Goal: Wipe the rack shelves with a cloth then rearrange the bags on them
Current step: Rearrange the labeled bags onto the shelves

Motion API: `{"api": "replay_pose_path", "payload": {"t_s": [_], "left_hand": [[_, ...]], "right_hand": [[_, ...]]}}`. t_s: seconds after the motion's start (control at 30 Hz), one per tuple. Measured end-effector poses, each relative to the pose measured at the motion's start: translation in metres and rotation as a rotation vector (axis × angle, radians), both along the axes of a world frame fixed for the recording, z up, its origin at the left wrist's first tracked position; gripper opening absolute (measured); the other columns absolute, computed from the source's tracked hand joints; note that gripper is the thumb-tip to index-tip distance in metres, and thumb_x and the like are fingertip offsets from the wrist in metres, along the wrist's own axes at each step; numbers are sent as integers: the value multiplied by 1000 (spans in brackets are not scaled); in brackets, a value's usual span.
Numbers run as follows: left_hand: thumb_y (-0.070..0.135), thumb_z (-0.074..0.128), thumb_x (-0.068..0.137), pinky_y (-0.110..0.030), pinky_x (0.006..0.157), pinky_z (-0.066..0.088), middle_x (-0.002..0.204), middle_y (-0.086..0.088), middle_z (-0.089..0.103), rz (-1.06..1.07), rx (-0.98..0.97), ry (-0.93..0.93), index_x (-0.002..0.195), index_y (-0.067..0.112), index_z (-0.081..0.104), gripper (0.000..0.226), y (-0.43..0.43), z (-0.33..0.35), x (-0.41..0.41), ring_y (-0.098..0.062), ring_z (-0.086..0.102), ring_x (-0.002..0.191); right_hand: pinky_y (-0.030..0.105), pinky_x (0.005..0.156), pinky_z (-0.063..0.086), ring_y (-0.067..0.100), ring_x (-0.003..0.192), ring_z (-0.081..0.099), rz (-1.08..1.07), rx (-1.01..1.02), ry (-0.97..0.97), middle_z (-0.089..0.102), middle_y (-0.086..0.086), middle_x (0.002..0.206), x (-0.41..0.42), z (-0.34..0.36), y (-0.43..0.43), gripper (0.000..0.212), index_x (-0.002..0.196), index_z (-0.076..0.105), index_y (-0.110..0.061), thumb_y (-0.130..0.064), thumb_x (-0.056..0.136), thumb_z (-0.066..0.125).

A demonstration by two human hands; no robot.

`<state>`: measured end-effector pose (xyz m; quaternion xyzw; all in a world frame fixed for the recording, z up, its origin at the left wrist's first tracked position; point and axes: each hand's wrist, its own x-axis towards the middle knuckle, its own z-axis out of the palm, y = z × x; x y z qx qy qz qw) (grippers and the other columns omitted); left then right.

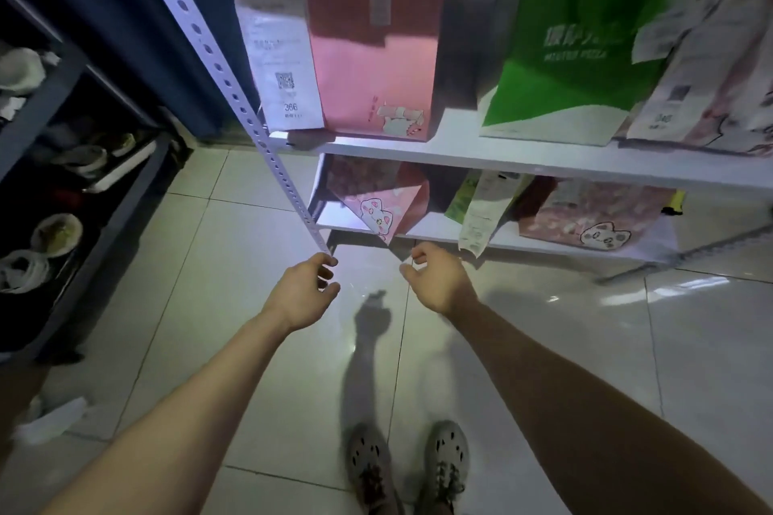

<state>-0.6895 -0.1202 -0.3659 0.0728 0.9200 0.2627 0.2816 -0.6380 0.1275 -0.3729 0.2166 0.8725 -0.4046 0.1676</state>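
Rack (234,92) of white metal, its perforated corner post running from 11 o'clock down toward 5 o'clock. Two flat white boards run from 9 to 3 o'clock: the upper shelf (502,157) and the lower shelf (435,228).

On the upper shelf three paper bags stand upright with their long axes vertical and printed faces to the viewer. At 9 o'clock is a smooth pink bag (376,88) with a cartoon cat, and a white receipt (284,67) marked 366 hangs on its left edge. In the middle is a glossy green bag (577,67) with white lettering, and at 3 o'clock a pale printed bag (711,88), partly cut off.

On the lower shelf a tilted pink bag (376,201) rests askew, one corner pointing to 6 o'clock past the shelf's front edge. At 3 o'clock of it a long receipt (481,213) droops over the edge, then comes a flatter cat-print bag (594,222).

The left hand (305,293) and right hand (435,280) hover over the floor at 6 o'clock of the lower shelf. Each has loosely curled fingers, slightly apart, and holds nothing. The left fingertips lie just beside the foot of the post.

The floor (251,347) is of glossy pale tiles, with perforated clogs (368,468) at 6 o'clock. A dark rack (37,113) at 9 o'clock holds a round bowl (58,234).
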Motion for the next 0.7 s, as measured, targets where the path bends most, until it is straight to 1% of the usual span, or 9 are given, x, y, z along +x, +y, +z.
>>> {"api": "replay_pose_path", "payload": {"t_s": [0.07, 0.17, 0.27, 0.4, 0.47, 0.53, 0.6, 0.63, 0.7], "left_hand": [[24, 68, 102, -36, 99, 56, 121, 3, 72, 16, 19, 6, 140, 22, 62, 38, 4, -42, -9, -18, 71, 104], [21, 68, 103, -35, 99, 56, 121, 2, 73, 47, 42, 25, 138, 21, 63, 36, 8, -102, -25, -19, 71, 104], [20, 69, 103, -31, 96, 55, 120, 2, 73, 74, 56, 68, 136, 21, 64, 33, 11, -154, -41, -19, 72, 103], [21, 70, 103, -27, 92, 50, 118, 4, 72, 98, 70, 110, 133, 23, 65, 31, 7, -202, -60, -17, 72, 104], [21, 69, 103, -27, 92, 49, 119, 5, 72, 105, 73, 121, 132, 23, 65, 30, 5, -219, -67, -16, 72, 104], [22, 69, 103, -27, 91, 49, 118, 5, 72, 120, 71, 140, 131, 23, 66, 28, 2, -230, -73, -15, 71, 102], [23, 68, 104, -28, 92, 50, 117, 5, 73, 145, 76, 172, 128, 22, 66, 24, 2, -236, -76, -15, 70, 102], [23, 68, 104, -30, 95, 52, 117, 5, 73, 167, 89, 182, 128, 21, 66, 24, 3, -238, -78, -15, 70, 104], [25, 68, 104, -35, 102, 53, 122, 2, 72, 233, 126, 194, 133, 18, 65, 30, 9, -238, -81, -19, 70, 112]], "right_hand": [[40, 105, 49, 27, 115, 67, -66, -14, 40, 72, 7, 123, -17, -42, -3, 34, 125, 69, -10, -31, 98, 71], [38, 96, 53, 29, 105, 69, -102, 2, 114, 75, 6, 109, -43, -104, -7, 26, 113, 70, -11, -30, 97, 71], [39, 89, 55, 31, 101, 69, -153, 65, 145, 76, 6, 102, -69, -157, -7, 25, 108, 69, -13, -35, 96, 70], [37, 89, 55, 30, 105, 69, -236, 77, 209, 76, 8, 111, -104, -205, -8, 34, 112, 68, -11, -37, 92, 75], [40, 91, 57, 29, 105, 69, -242, 45, 243, 74, 7, 116, -119, -220, -9, 32, 115, 67, -12, -34, 93, 76], [41, 93, 56, 29, 105, 68, -237, 48, 279, 73, 7, 115, -127, -232, -9, 22, 113, 68, -12, -27, 98, 71], [33, 88, 52, 29, 104, 66, -252, 69, 320, 73, 6, 114, -125, -238, -4, 12, 111, 68, -14, -20, 102, 64], [31, 85, 49, 30, 104, 66, -253, 68, 325, 74, 6, 114, -120, -238, 0, 13, 112, 68, -16, -18, 103, 60], [36, 87, 53, 33, 104, 68, -229, 52, 307, 75, 7, 116, -111, -236, 9, 18, 118, 67, -18, -17, 104, 56]]}}
